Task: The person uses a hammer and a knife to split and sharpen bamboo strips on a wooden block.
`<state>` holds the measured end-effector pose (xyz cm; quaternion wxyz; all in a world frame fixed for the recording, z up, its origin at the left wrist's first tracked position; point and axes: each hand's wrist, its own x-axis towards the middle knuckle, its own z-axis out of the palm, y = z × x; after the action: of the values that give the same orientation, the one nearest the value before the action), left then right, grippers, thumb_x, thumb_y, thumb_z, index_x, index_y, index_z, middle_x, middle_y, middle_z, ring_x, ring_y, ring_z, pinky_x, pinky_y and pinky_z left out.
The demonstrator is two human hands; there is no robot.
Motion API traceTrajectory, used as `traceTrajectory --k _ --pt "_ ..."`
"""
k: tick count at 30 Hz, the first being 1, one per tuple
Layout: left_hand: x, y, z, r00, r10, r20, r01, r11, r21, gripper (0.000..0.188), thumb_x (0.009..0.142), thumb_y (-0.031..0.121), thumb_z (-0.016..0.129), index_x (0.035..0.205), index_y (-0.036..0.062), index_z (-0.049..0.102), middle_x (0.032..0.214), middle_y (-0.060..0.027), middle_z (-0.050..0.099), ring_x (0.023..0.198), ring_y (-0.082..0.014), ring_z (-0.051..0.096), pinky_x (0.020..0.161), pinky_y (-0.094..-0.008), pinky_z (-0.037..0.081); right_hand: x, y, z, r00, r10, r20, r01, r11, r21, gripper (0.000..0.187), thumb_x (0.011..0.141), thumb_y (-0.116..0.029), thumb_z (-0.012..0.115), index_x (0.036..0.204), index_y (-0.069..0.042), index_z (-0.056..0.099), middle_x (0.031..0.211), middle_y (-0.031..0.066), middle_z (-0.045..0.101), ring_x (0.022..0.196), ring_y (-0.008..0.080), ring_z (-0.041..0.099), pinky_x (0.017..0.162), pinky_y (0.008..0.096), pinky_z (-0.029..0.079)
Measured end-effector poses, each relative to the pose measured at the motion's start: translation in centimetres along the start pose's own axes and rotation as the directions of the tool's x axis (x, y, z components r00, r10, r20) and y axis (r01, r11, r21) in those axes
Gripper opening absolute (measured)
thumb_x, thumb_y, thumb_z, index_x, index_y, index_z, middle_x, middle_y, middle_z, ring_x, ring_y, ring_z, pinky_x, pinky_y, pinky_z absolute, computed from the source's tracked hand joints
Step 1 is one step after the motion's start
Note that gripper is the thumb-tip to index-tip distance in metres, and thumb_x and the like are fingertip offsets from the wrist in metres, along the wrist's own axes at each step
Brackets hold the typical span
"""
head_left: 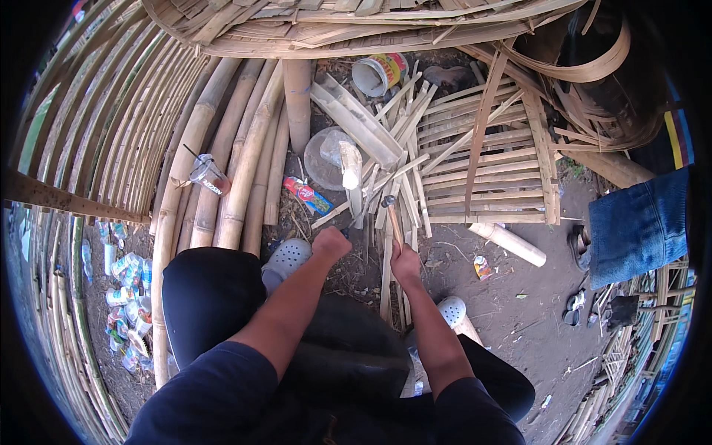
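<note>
My right hand (405,264) is wrapped round the wooden handle of a hammer (395,222). The hammer's dark head points away from me, over a pile of split bamboo strips (406,185). To its left, my left hand (331,244) is closed in a fist, and whatever it may hold is hidden. Just beyond the fist, a short bamboo piece (351,167) with a pale cut face stands by a round grey block (324,158). A split bamboo length (360,122) slants across the ground behind them.
Thick bamboo poles (248,163) lie on the left, with a plastic cup (210,176) on them. A slatted bamboo panel (486,163) is at right, near a cut bamboo tube (508,243). Blue denim cloth (641,226) hangs far right. Plastic litter (130,289) lies far left.
</note>
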<state>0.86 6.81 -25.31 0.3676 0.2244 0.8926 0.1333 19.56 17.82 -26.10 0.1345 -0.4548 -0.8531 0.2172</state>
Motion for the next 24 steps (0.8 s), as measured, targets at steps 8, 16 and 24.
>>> traceTrajectory --k 8,16,24 --pt "-0.2 -1.4 0.5 0.998 -0.055 0.003 0.055 0.998 -0.04 0.034 0.077 0.022 0.062 0.103 0.0013 0.069 0.111 -0.0208 0.066 0.106 -0.0342 0.063 0.09 -0.0411 0.052 4.7 -9.9 -12.0 0.945 -0.137 -0.297 0.225 0.932 0.285 0.036 0.097 -0.03 0.051 0.08 0.002 0.054 0.055 0.0196 0.052 0.046 0.0374 0.053 0.046 0.043 0.042" --pt "-1.1 1.8 -0.5 0.999 0.009 0.052 -0.012 0.999 0.052 0.034 0.077 0.022 0.062 0.103 0.0014 0.068 0.11 -0.02 0.066 0.106 -0.0343 0.063 0.089 -0.0412 0.052 -0.5 0.5 1.2 0.995 0.011 0.1 -0.007 0.999 -0.047 0.039 0.097 -0.032 0.05 0.076 0.002 0.055 0.068 0.0292 0.06 0.068 0.0485 0.061 0.057 0.0537 0.048" --pt "-0.3 -0.8 1.6 0.992 -0.08 -0.093 0.076 0.996 -0.043 0.034 0.078 0.022 0.058 0.1 -0.002 0.067 0.111 -0.0244 0.064 0.106 -0.036 0.063 0.09 -0.0422 0.052 5.0 -9.3 -9.7 0.955 -0.133 -0.265 0.199 0.95 0.241 0.035 0.096 -0.029 0.051 0.082 0.002 0.053 0.06 0.0236 0.056 0.056 0.0441 0.058 0.05 0.0499 0.044"
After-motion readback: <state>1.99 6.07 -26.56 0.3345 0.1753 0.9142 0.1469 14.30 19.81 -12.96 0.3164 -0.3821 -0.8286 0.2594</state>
